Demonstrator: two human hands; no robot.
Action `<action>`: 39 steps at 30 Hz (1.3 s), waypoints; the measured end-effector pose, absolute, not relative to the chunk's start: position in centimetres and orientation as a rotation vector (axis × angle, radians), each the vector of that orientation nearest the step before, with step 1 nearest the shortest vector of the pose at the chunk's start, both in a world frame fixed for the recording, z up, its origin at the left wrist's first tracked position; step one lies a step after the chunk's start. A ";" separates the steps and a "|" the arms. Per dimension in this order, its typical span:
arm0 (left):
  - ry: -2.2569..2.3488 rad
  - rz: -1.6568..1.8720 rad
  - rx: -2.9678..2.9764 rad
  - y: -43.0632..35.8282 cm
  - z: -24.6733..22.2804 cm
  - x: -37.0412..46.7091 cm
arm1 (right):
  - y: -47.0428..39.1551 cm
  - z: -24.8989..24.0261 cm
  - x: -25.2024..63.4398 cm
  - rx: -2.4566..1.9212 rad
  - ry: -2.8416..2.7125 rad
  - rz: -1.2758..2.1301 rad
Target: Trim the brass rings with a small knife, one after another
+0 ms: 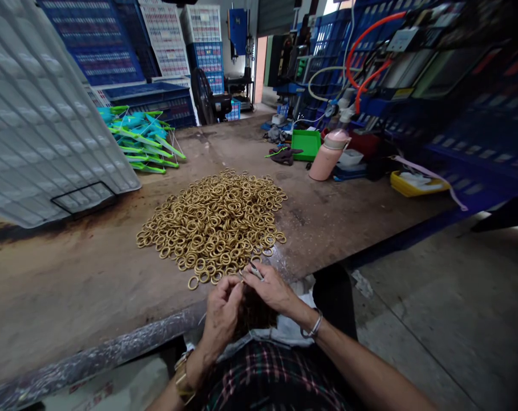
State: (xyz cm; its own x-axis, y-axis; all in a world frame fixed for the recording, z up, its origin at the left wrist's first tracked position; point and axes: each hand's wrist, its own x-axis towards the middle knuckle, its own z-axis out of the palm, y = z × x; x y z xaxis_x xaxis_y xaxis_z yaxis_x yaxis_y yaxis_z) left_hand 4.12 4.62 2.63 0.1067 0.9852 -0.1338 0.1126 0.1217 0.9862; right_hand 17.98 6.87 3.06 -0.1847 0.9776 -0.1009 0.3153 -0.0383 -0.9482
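Note:
A heaped pile of brass-coloured rings [216, 217] lies on the brown worktable [96, 268] just beyond my hands. My left hand [222, 308] is closed at the table's near edge, thumb and forefinger pinched together; what sits between them is too small to make out. Touching its fingertips, my right hand [272, 288] is closed around a small slim tool [256, 272] with a pale body and a dark end. Its kind cannot be told. One loose ring [193, 283] lies at the pile's near side, close to my left hand.
A grey-white ribbed crate [49, 114] stands at left, beside green and turquoise plastic pieces [143, 140]. Toward the back right are a green tray [306, 145], a pink bottle [328, 157] and a yellow container [417, 184]. Stacked blue crates [100, 40] stand behind.

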 end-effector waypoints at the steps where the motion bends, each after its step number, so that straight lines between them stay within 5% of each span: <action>1: 1.210 0.918 1.145 4.6 2.8 4.1 | 6.8 3.1 18.0 -1.396 -1.576 1.230; 9: 1.025 0.903 0.797 4.0 2.3 4.0 | 6.2 2.5 18.2 -1.460 -1.695 1.058; 16: 1.116 0.904 0.931 3.9 2.9 3.9 | 5.0 1.1 18.3 -1.429 -2.175 0.645; 25: 1.210 1.008 1.269 3.7 2.2 3.7 | 4.8 1.8 18.2 -1.475 -2.295 0.571; 39: 1.004 0.830 0.978 1.9 2.9 3.9 | 6.6 0.9 21.2 -1.921 -2.067 0.330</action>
State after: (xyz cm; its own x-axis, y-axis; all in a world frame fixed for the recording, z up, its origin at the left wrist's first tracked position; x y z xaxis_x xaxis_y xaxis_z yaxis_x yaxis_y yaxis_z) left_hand 3.94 1.93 2.87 0.3235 0.9001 -0.2919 -0.1172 0.3442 0.9315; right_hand 21.18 6.60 0.88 -0.0616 0.9962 0.0620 0.9275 0.0800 -0.3653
